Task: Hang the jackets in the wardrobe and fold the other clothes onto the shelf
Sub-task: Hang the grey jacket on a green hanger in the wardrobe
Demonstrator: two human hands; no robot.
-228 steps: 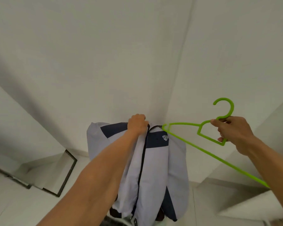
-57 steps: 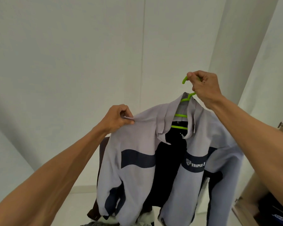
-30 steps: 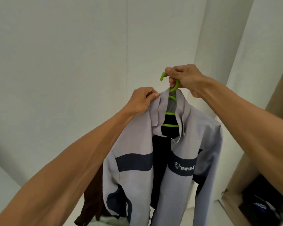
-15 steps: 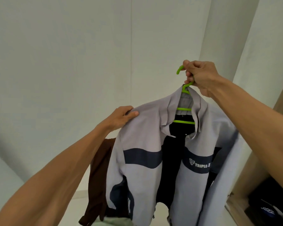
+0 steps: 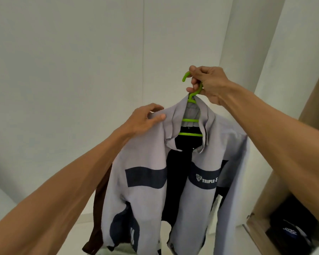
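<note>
A pale grey jacket (image 5: pixel 145 159) with navy bands and a "TRIPLE-F" logo hangs open on a bright green hanger (image 5: pixel 191 119), held up in front of a white wall. My right hand (image 5: pixel 208 83) grips the hanger's hook at the top. My left hand (image 5: pixel 145 120) pinches the jacket's left shoulder beside the collar, thumb on the front of the cloth. The jacket's right shoulder drapes over the hanger's far arm.
A brown garment (image 5: pixel 98 208) hangs behind the jacket's lower left. At the right edge stands the wooden wardrobe (image 5: pixel 306 111), with a dark garment bearing white print (image 5: pixel 291 232) inside its lower part. White walls fill the rest.
My left hand has slid up along the jacket's left shoulder towards the collar. The right hand still holds the hanger hook, now a little lower and left in view.
</note>
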